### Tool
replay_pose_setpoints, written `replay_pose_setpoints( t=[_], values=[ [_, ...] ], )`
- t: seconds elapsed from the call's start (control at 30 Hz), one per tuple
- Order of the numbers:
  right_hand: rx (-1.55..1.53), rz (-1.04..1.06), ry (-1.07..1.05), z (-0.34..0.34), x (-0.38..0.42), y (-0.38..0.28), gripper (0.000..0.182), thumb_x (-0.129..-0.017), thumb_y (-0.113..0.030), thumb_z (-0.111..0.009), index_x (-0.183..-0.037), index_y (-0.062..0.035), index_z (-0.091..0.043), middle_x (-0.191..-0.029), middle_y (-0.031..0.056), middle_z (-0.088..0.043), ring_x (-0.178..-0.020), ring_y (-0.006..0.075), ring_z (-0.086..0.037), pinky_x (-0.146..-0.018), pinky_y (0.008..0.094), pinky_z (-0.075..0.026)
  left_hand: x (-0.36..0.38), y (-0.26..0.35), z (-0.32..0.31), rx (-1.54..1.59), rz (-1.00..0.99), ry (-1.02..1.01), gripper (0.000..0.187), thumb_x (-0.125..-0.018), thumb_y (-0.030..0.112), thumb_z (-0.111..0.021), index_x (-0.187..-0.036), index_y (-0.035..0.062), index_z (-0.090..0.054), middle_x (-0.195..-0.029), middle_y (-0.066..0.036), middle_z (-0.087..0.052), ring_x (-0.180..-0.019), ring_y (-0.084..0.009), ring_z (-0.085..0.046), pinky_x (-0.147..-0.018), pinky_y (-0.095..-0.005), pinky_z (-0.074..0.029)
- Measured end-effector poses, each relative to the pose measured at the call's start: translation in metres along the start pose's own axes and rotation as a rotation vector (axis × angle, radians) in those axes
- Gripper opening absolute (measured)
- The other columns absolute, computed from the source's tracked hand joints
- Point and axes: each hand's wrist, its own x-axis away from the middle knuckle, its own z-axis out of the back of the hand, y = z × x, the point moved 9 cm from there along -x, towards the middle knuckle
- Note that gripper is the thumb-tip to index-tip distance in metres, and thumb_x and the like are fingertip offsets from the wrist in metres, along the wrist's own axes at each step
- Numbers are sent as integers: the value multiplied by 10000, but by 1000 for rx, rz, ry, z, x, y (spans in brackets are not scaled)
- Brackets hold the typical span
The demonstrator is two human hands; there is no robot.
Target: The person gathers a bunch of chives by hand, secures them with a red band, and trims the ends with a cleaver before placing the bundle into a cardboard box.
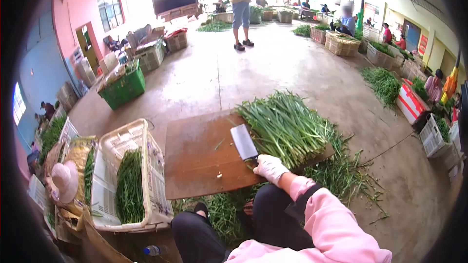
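My right hand (270, 169), in a white glove, is closed round the dark handle of a cleaver (243, 142). The cleaver's broad blade lies over a brown wooden board (195, 151) in front of my knees. Just right of the blade, a large heap of long green stalks with pale ends (287, 129) covers the board's right side. Small cut bits (219, 175) are scattered on the bare wood. My left hand does not appear in the picture.
A white plastic crate (145, 165) with green stalks stands left of the board. Loose greens (341, 178) lie on the floor at right. Farther off are a green bin (124, 87), a standing person (240, 12) and several seated people among crates. A bottle (152, 250) lies near my feet.
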Motion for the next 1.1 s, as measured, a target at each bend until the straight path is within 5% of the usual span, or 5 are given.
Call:
replay_pose_setpoints(
  t=[0.17,0.4,0.7,0.93,1.1],
  values=[
    [-532,-75,4,19,18,9,364,-837,-300,-701,-1062,-14,-687,-1039,258,-717,-1004,404,-692,-869,448,-529,-29,121,44,194,-335,139,726,-967,258,-648,-1561,-12,-329,-1519,-290,-454,-1403,-421,-448,-1195,-433,-331],
    [-1131,88,-166,75,58,27,268,-892,-299,-690,-1019,-67,-730,-882,45,-644,-785,168,-600,-686,321,-495,-82,262,11,529,-626,139,671,-901,-21,-656,-1531,71,-441,-1296,-177,-605,-1174,-262,-598,-1058,-371,-467],
    [-1716,131,286,172,233,107,350,-936,-78,-585,-1269,28,-614,-940,69,-669,-670,90,-576,-609,228,-420,-14,432,13,734,-835,-77,588,-929,51,-694,-1484,34,-500,-1307,-155,-629,-1214,-254,-605,-1091,-367,-440],
    [-1269,-290,1080,86,301,240,349,-956,-170,-556,-1284,-52,-551,-714,6,-629,-487,49,-463,-449,197,-383,-11,456,-27,628,-867,-118,582,-921,108,-715,-1471,70,-528,-1276,-148,-659,-1189,-261,-624,-1067,-363,-459],
    [-1028,-763,857,-72,300,353,416,-932,-137,-579,-1324,-16,-511,-812,73,-677,-640,194,-625,-585,352,-517,-12,463,-41,690,-868,-174,562,-913,119,-725,-1445,66,-553,-1237,-146,-679,-1162,-263,-637,-1056,-361,-468]
  ],
)
